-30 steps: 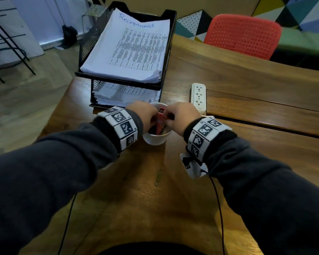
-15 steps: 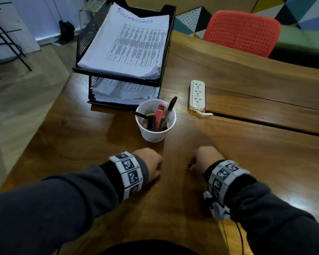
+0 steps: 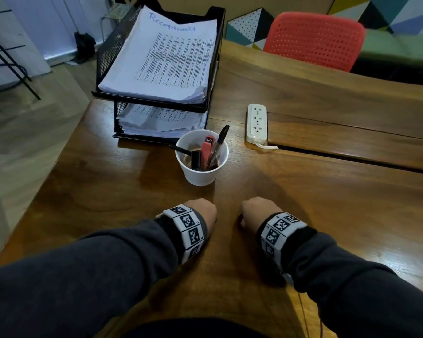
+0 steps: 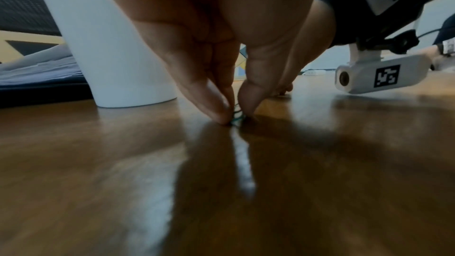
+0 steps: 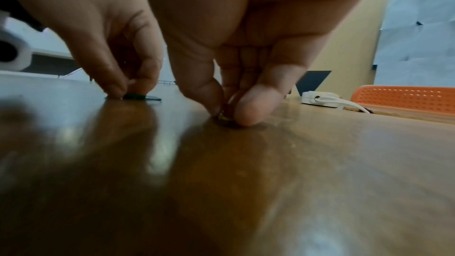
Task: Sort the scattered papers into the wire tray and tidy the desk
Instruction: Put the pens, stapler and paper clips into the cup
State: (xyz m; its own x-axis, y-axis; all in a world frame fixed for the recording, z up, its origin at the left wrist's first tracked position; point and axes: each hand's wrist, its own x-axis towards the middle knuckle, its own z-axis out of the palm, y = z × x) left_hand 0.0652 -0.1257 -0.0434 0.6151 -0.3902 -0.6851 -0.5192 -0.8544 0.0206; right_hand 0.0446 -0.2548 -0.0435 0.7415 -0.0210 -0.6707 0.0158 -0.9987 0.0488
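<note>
On the near part of the wooden surface (image 3: 327, 203), both hands are down, side by side, fingertips on the wood. Left hand (image 3: 202, 212): grip narrow, thumb and forefinger pinching a small green item (image 5: 134, 96), thin and flat, lying on the surface; can't tell exactly what it is. Right hand (image 3: 255, 211): grip also narrow, thumb and fingers closed on a tiny dark item with a yellow bit (image 5: 225, 117), touching the wood; too small to identify.

Wire tray (image 3: 122, 45) sits at the far left of the surface, two tiers, black mesh. Top tier holds a paper stack (image 3: 166, 59) with a printed table and handwriting at the head. Lower tier holds a second paper stack (image 3: 161, 119).

White cup (image 3: 200, 172) stands just in front of the tray, between it and the hands, holding pens (image 3: 219, 142) and a red marker (image 3: 206, 150). White power strip (image 3: 256, 123) lies to the right of the cup, apart from it. Red chair (image 3: 313, 40) behind the far edge.
</note>
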